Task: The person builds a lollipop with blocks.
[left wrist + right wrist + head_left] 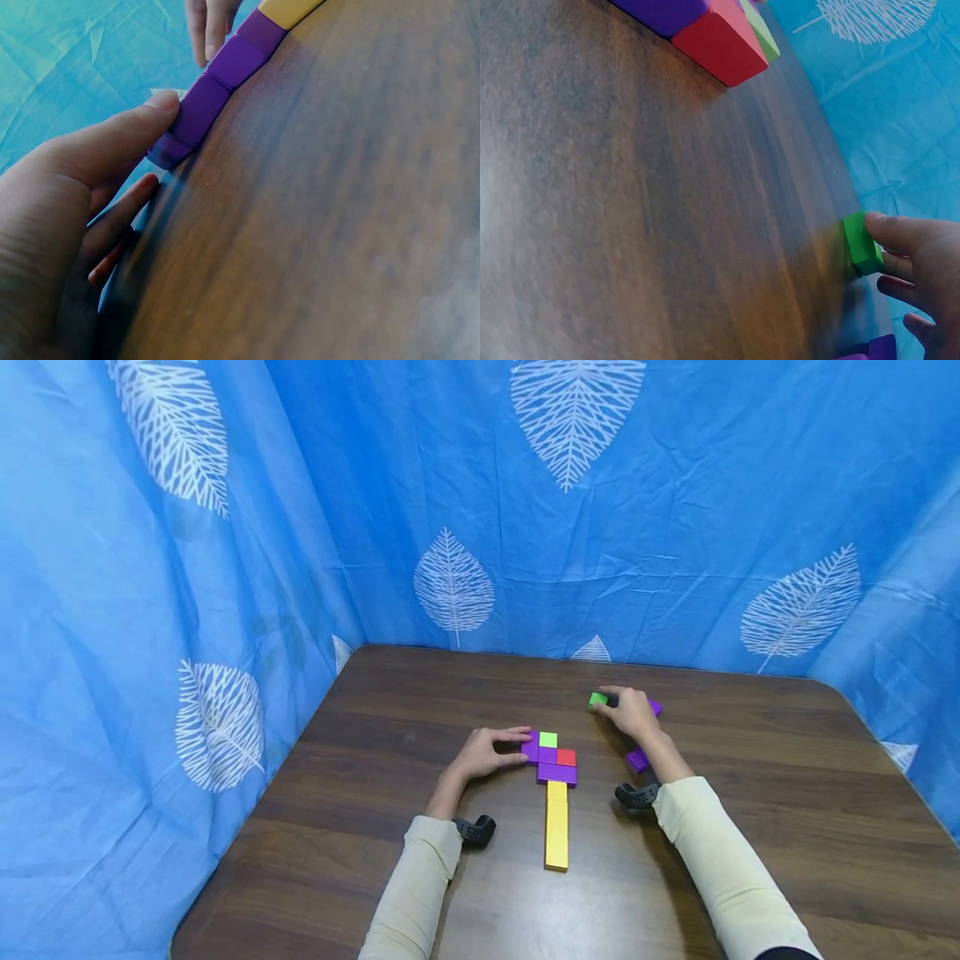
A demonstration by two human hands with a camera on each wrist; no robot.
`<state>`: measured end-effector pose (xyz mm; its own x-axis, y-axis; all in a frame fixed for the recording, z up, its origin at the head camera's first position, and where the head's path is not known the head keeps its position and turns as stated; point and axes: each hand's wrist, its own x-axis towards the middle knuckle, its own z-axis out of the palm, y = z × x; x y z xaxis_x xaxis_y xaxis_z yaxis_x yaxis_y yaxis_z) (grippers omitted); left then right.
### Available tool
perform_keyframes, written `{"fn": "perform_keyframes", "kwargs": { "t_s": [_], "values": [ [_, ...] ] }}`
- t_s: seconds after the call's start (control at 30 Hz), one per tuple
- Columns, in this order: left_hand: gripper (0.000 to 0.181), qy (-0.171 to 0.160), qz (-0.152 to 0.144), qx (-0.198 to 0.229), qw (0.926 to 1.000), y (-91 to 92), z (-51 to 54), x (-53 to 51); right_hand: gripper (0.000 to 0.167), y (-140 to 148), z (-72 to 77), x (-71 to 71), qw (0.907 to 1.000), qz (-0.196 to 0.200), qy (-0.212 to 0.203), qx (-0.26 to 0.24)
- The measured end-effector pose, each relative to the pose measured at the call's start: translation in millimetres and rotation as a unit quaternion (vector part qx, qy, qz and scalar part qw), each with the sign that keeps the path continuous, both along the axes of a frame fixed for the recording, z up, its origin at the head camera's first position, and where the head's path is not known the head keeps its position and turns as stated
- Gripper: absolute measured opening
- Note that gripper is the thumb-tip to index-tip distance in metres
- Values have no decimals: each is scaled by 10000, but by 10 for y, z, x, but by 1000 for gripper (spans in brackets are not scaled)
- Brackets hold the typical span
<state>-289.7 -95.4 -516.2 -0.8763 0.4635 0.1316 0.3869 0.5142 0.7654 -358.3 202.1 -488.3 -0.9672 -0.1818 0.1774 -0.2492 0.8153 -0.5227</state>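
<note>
In the head view my left hand (480,753) has thumb and fingers at the two ends of a purple block (530,747), the leftmost of a flat group. The left wrist view shows the thumb of my left hand (90,180) against that purple block (196,112). Beside it lie a light green block (548,739), a red block (566,757) and more purple ones; yellow pieces (557,835) extend below. Farther right, my right hand (630,712) pinches a darker green block (597,700), also seen in the right wrist view between thumb and fingers of my right hand (922,262).
One purple block (656,707) lies partly hidden behind my right hand, and another purple block (637,761) is beside my right wrist. The brown table (337,827) meets a blue leaf-patterned curtain (675,527) at its back and left edges.
</note>
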Motion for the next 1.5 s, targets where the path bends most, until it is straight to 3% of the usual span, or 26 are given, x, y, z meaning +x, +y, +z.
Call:
{"fn": "perform_keyframes", "kwargs": {
  "t_s": [0.2, 0.37, 0.5, 0.67, 0.87, 1.2, 1.5],
  "values": [
    [41, 50, -39, 26, 10000, -5, 3, 4, 40, -19, -27, 2, 9999, -92, -47, -43],
    [40, 71, -49, 43, 10000, -5, 4, 3, 36, -59, -23, 61, 9994, 68, 155, -299],
    [40, -13, -20, 52, 10000, 1, 13, 5, 35, -137, -26, 188, 9977, 342, 204, -546],
    [40, -34, -2, 88, 10000, 9, 11, -4, 33, -244, -27, 399, 9944, 697, -75, -794],
    [40, -21, -2, 95, 10000, 9, 4, -10, 33, -319, -33, 533, 9923, 954, -272, -744],
    [40, -35, -27, 76, 10000, 6, 1, 1, 33, -324, -85, 585, 9922, 978, -195, -752],
    [40, -62, -25, 69, 10000, 8, 9, -1, 25, -346, -161, 648, 9890, 689, -116, -1302]
  ]
}}
